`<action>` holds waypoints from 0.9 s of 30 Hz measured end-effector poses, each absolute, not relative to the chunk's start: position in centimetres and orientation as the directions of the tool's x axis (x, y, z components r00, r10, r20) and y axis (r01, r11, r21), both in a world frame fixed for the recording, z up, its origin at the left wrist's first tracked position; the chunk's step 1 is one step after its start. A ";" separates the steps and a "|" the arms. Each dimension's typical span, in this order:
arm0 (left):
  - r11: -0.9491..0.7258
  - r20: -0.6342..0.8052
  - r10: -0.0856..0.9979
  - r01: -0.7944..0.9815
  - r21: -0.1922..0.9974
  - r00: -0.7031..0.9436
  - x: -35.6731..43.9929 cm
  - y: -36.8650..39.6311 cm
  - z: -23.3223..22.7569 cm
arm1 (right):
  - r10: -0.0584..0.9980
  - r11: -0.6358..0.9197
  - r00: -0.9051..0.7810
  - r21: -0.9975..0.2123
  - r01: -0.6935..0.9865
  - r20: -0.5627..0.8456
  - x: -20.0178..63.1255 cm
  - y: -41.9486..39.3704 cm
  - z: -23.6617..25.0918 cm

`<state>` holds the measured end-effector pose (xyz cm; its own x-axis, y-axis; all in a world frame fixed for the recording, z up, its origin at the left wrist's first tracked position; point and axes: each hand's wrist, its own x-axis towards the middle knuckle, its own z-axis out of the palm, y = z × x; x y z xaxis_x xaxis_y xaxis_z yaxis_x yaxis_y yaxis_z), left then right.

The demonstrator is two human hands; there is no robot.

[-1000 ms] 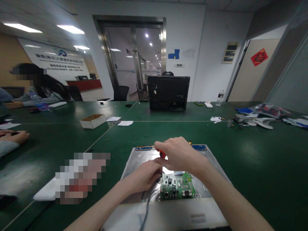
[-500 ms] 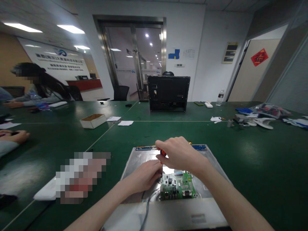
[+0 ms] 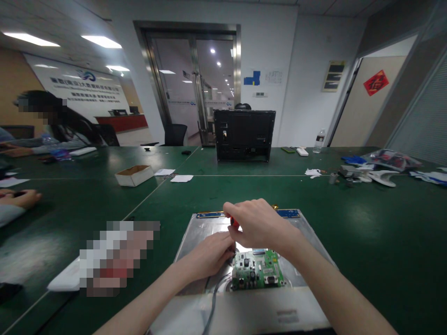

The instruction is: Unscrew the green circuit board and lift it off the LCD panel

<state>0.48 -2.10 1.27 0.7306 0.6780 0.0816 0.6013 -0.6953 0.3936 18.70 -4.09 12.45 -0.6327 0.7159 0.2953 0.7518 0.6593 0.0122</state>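
Observation:
My right hand (image 3: pixel 256 223) is wrapped round the red and black handle of a screwdriver (image 3: pixel 234 224), held upright over the upper left corner of a green circuit board (image 3: pixel 257 271). My left hand (image 3: pixel 218 251) lies low beside that corner, fingers curled together near the screwdriver's shaft; what they pinch, if anything, is hidden. The board sits on the silvery metal back of a flat display panel (image 3: pixel 188 244). A narrow blue circuit strip (image 3: pixel 289 213) runs along the panel's far edge, and a grey cable (image 3: pixel 213 302) comes down from the board's left side.
A black monitor housing (image 3: pixel 244 135) stands farther back on the green table (image 3: pixel 363 260). To the left are a small open box (image 3: pixel 134 177), paper slips (image 3: pixel 182 178) and a blurred-out item. Loose parts and a plastic bag (image 3: pixel 393 158) lie at right. Another person's hand (image 3: pixel 24 199) rests at far left.
My right hand has turned slightly on the screwdriver handle, its fingers shifting a little left. My left hand stays in place.

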 end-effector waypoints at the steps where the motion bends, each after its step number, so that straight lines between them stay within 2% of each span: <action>1: -0.701 0.087 0.671 0.593 0.397 0.736 0.5 -2.1 1.2 | 0.711 0.666 -0.637 0.006 0.746 0.297 18.7 -4.1 12.4; 8: -0.670 0.056 0.707 0.643 0.371 0.705 0.6 -2.3 1.4 | 0.733 0.639 -0.616 0.019 0.769 0.288 18.6 -3.9 12.4; 14: -0.706 0.096 0.671 0.593 0.387 0.735 0.6 -2.1 1.2 | 0.710 0.675 -0.645 -0.010 0.738 0.282 18.6 -4.1 12.6; 19: -0.674 0.049 0.708 0.652 0.347 0.705 0.5 -2.1 1.1 | 0.736 0.646 -0.623 0.004 0.764 0.264 18.6 -4.0 12.6; 24: -0.707 0.107 0.674 0.597 0.378 0.731 0.5 -2.1 1.1 | 0.717 0.667 -0.641 -0.001 0.745 0.272 18.6 -4.1 12.6; 27: -0.696 0.084 0.685 0.617 0.367 0.723 0.6 -2.1 1.2 | 0.716 0.671 -0.642 -0.012 0.742 0.274 18.6 -4.1 12.6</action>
<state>0.63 -2.13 1.19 0.7233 0.6854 0.0841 0.6170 -0.6960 0.3673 18.64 -4.07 12.56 -0.6424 0.7156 0.2742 0.7418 0.6705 -0.0120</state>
